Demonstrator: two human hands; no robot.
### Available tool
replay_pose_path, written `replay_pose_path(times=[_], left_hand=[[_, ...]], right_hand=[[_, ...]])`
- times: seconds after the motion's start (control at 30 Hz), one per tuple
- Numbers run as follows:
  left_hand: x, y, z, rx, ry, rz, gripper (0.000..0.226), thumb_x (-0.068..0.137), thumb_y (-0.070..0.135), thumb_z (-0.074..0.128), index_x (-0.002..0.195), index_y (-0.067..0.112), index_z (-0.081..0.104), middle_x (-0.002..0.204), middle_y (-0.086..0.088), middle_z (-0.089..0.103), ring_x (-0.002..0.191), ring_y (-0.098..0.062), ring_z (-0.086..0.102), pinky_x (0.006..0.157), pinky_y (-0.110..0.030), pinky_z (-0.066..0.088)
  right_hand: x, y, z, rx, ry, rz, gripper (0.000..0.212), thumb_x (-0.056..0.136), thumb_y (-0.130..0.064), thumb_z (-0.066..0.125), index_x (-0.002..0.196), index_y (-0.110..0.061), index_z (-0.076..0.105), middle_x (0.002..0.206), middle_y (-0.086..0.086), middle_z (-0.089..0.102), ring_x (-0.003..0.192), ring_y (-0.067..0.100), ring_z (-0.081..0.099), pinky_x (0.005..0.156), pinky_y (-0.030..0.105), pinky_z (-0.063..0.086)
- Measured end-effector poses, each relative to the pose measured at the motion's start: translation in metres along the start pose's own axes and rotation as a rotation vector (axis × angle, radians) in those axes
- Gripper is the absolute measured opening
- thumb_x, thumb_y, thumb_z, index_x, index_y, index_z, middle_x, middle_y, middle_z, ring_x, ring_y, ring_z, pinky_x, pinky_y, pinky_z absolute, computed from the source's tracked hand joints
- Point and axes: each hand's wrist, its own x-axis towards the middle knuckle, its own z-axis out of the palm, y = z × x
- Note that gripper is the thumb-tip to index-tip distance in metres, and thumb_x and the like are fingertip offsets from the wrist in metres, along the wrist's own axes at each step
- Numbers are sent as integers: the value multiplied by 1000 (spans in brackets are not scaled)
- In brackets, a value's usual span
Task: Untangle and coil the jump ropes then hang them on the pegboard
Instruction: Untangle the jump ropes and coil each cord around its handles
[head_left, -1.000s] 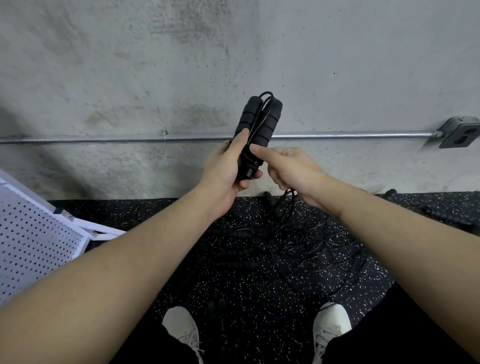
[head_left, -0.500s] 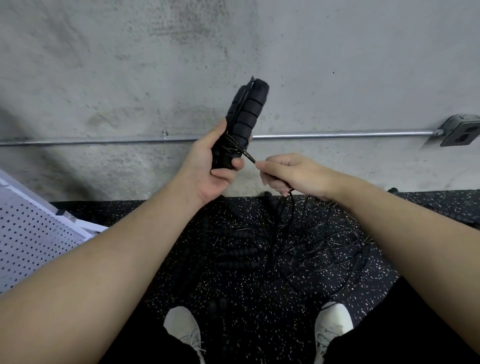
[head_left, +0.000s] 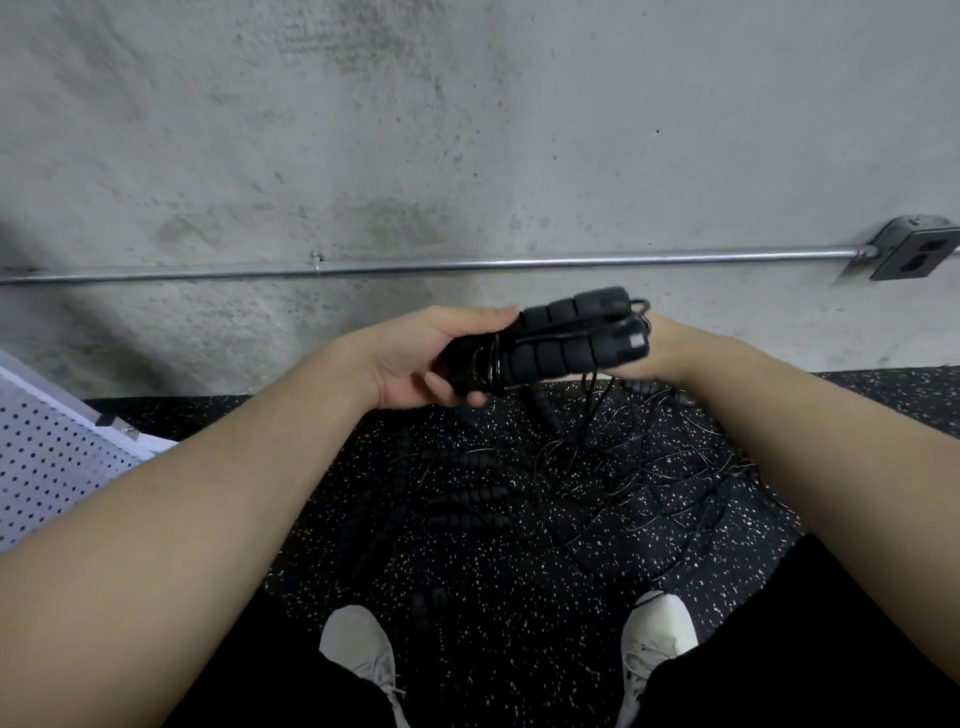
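The left hand (head_left: 415, 364) curls its fingers round the paired jump rope handles (head_left: 566, 338), which lie level, long axis pointing right to the right hand (head_left: 670, 348), mostly hidden so its grip can't be told, above the tangled ropes (head_left: 597, 478) on the floor

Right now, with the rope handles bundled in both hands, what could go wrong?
Cord hangs from the handles into the tangled pile on the floor, so lifting may drag knots tighter. The right hand is mostly hidden behind the bundle; its hold is unclear. The left hand grips one end only, so wraps could slip loose.
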Motion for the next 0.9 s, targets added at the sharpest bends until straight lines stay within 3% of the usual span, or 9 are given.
replay_pose_path(times=[0.07,0.13,0.2,0.27,0.37,0.5,0.63,0.77,0.9], left_hand=[[1,-1,5,81,2,-21,30,84,40,63,102,16,68,86,-8,66,48,-17,57,27,-12,27],[2,-2,5,173,-10,-35,34,85,40,64,111,17,64,87,-7,66,49,-16,57,28,-12,30],[2,-3,5,301,-16,-60,32,87,42,69,111,21,65,86,-6,68,49,-16,58,29,-13,30],[3,-4,6,452,-7,-103,25,89,43,70,109,28,67,85,-2,70,49,-16,59,33,-15,30],[7,-11,12,622,12,-116,18,92,41,70,106,33,63,78,-1,72,49,-18,60,39,-17,31],[12,-14,15,710,109,-50,41,87,43,76,117,36,49,79,-4,72,48,-18,57,39,-20,35],[14,-11,20,812,201,-78,68,82,47,82,129,37,33,86,-8,71,46,-15,58,40,-23,40],[22,-13,22,987,211,-115,42,91,44,72,123,26,52,83,-2,67,44,-15,60,38,-22,43],[31,-16,19,941,309,-167,29,98,42,65,113,19,56,90,-4,65,44,-16,60,38,-22,46]], right_hand=[[4,9,-3,-87,-41,44,32,94,10,55,70,-11,59,65,-7,64,60,1,57,59,8,45],[14,10,-2,-233,-91,68,19,90,7,63,75,-4,69,72,-4,72,61,4,62,61,13,47],[20,4,3,-333,-102,70,13,89,-6,69,80,-15,74,82,-1,75,69,8,65,66,18,49],[22,2,6,-381,-80,47,8,88,-20,75,83,-27,76,85,-8,76,76,7,69,72,20,52],[19,2,7,-378,-101,78,9,86,-28,78,94,-29,80,84,-9,77,74,7,69,72,22,51],[17,0,4,-444,11,119,8,81,-42,79,87,-37,78,78,-19,73,72,1,64,73,27,49],[20,-4,5,-560,131,174,25,72,-61,78,80,-37,74,78,-17,72,78,8,64,74,29,49],[25,-19,13,-760,146,97,26,84,-58,69,92,-35,73,87,-12,70,85,15,59,71,31,41],[26,-30,18,-755,98,103,24,89,-56,65,98,-34,74,88,-11,66,84,13,53,71,30,37]])
